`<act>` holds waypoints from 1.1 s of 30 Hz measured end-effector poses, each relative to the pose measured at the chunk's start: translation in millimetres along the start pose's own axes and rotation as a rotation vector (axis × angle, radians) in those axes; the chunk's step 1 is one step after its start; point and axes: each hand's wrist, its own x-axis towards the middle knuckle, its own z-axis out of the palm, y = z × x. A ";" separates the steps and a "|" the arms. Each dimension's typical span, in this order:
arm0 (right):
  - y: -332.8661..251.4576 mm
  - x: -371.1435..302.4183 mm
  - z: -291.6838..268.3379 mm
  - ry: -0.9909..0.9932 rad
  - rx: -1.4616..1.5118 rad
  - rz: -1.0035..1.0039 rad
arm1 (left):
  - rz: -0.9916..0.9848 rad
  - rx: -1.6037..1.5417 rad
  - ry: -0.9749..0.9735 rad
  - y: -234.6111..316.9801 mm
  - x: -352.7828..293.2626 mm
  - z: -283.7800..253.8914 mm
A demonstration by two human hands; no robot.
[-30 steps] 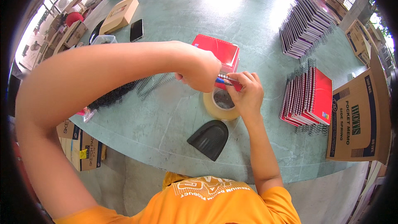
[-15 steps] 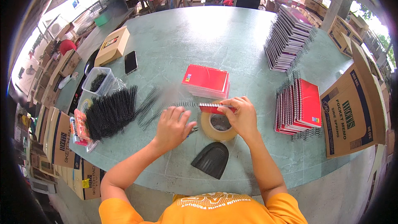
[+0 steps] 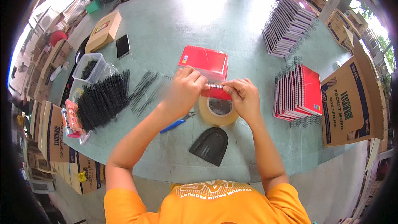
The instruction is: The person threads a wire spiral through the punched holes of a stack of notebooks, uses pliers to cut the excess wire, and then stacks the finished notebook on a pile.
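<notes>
My right hand (image 3: pixel 244 95) pinches the right end of a small red notebook (image 3: pixel 219 93), held spine up over a roll of clear tape (image 3: pixel 211 118). A black spiral coil runs along that spine. At its left end, my left hand (image 3: pixel 184 86) is closed, fingertips together on the coil; the hand hides most of the coil's loose tail. Just beyond my hands lies a stack of red notebooks (image 3: pixel 204 58). Blue-handled cutters (image 3: pixel 173 125) and a black, rounded wedge-shaped piece (image 3: pixel 210 146) lie nearer to me.
At left are a heap of black coils (image 3: pixel 103 99), a clear plastic tub (image 3: pixel 89 68), a phone (image 3: pixel 123 46) and a flat cardboard box (image 3: pixel 103 32). At right stand coil-bound red notebooks (image 3: pixel 296 93), a taller notebook pile (image 3: pixel 288 25) and an open carton (image 3: pixel 352 99).
My left hand has moved right and forward from the loose coil, closing at the notebook's left end. The right hand keeps its hold. The whole view has shifted slightly, and the cutters show more.
</notes>
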 end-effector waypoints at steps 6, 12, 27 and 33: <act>4.9 -0.9 -11.8 -0.048 0.166 0.076 | -0.080 -0.072 0.119 24.8 -5.9 -3.4; 32.6 -4.4 -14.5 0.024 0.622 0.138 | -0.399 -0.579 -0.325 80.4 -84.9 20.5; 44.2 -23.1 -10.9 -0.071 0.727 0.304 | -0.300 -0.321 0.304 47.4 13.1 -29.0; 36.9 -25.4 -19.3 -0.157 0.791 0.380 | -0.230 -0.413 0.142 50.5 14.5 -23.1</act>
